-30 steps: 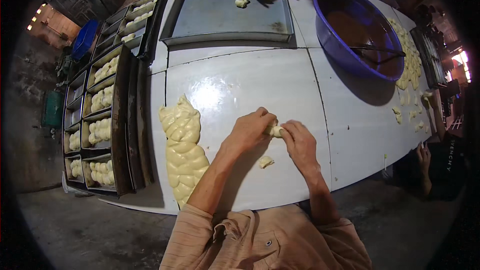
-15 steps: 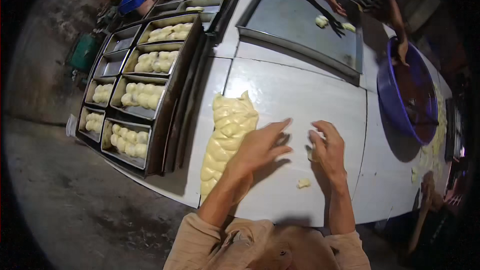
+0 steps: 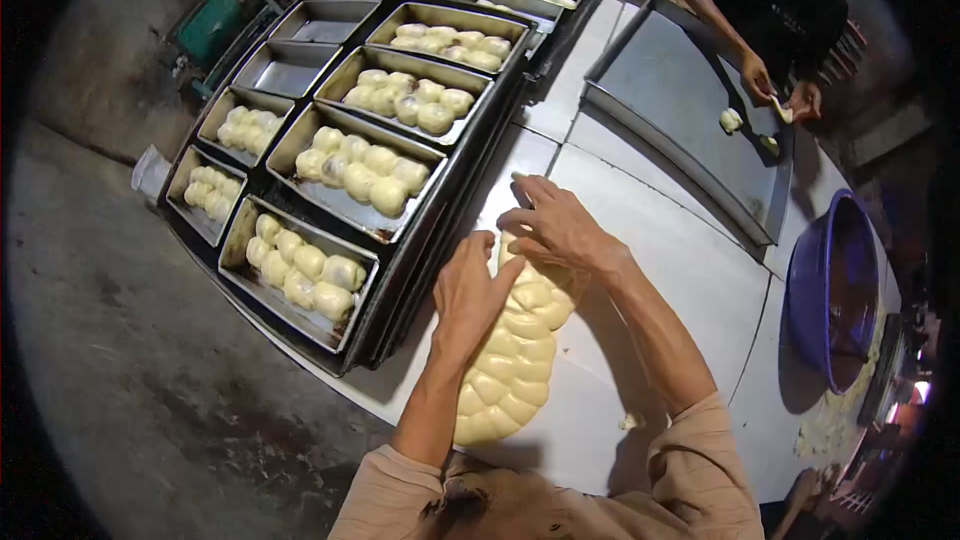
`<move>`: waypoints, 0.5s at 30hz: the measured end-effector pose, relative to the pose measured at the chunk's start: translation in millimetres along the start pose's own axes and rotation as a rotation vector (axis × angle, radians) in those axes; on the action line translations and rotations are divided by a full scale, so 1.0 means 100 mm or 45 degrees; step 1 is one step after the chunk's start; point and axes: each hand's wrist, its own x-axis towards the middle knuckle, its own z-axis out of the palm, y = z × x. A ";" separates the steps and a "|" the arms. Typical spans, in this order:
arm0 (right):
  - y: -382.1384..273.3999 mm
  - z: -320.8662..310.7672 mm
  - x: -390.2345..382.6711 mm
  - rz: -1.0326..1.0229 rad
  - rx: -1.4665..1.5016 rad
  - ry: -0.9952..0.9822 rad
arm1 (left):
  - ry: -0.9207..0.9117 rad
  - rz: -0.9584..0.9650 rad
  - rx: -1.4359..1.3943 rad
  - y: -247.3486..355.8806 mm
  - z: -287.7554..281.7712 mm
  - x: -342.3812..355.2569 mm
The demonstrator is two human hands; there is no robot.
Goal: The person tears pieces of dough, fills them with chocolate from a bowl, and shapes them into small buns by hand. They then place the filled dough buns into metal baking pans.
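A long slab of pale yellow dough [image 3: 508, 370], its top bulging in rounded lumps, lies on the white tabletop before me. Both hands are at its far end. My left hand [image 3: 470, 290] presses along the left edge, thumb over the dough and fingers curled beside it. From the right, my right hand [image 3: 555, 225] reaches across the tip, fingers bent around it and thumb resting on the dough. The fingers partly hide that end. A small dough scrap [image 3: 630, 422] sits near my right forearm.
Left, stacked loaf pans [image 3: 385, 232] hold rows of dough balls [image 3: 310, 265]; some pans are bare. A large metal tray [image 3: 680, 90] stands at the far right with a dough ball [image 3: 731, 121]. A co-worker's hands [image 3: 780, 100] hold a dough piece there. A purple basin [image 3: 808, 290] stands right.
My hands have gone from above the table to the dough's far end. The view has turned toward the pans. The co-worker's hand has left the basin and both hands now hold dough by the tray.
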 end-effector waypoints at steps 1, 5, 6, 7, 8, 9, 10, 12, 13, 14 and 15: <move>0.00 -0.04 0.05 -0.014 0.056 -0.180 | 0.002 0.008 0.028 -0.01 0.02 0.02; 0.02 -0.13 0.09 0.419 0.625 -0.321 | -0.016 0.056 0.079 -0.03 0.03 0.11; -0.03 -0.22 0.11 0.657 0.762 -0.398 | -0.041 0.105 0.091 -0.04 0.01 0.12; -0.02 -0.26 0.04 0.723 0.906 -0.292 | 0.011 0.196 0.064 -0.03 0.06 0.16; -0.02 -0.31 0.00 0.785 1.049 -0.180 | 0.008 0.203 0.049 0.00 0.08 0.18; -0.02 -0.36 -0.02 0.791 1.274 -0.130 | -0.075 0.131 -0.059 0.03 0.09 0.21; -0.02 -0.37 -0.03 0.803 1.260 -0.122 | -0.156 0.053 -0.156 0.06 0.06 0.23; -0.01 -0.46 0.02 0.726 1.116 -0.250 | -0.191 -0.005 -0.321 0.06 0.03 0.25; 0.04 -0.47 -0.02 0.628 1.017 -0.354 | -0.203 -0.019 -0.427 0.05 0.04 0.27; 0.09 -0.48 -0.04 0.529 0.916 -0.457 | -0.215 -0.033 -0.532 0.04 0.04 0.28; 0.08 -0.48 -0.07 0.380 0.648 -0.451 | -0.157 0.022 -0.551 0.06 0.04 0.28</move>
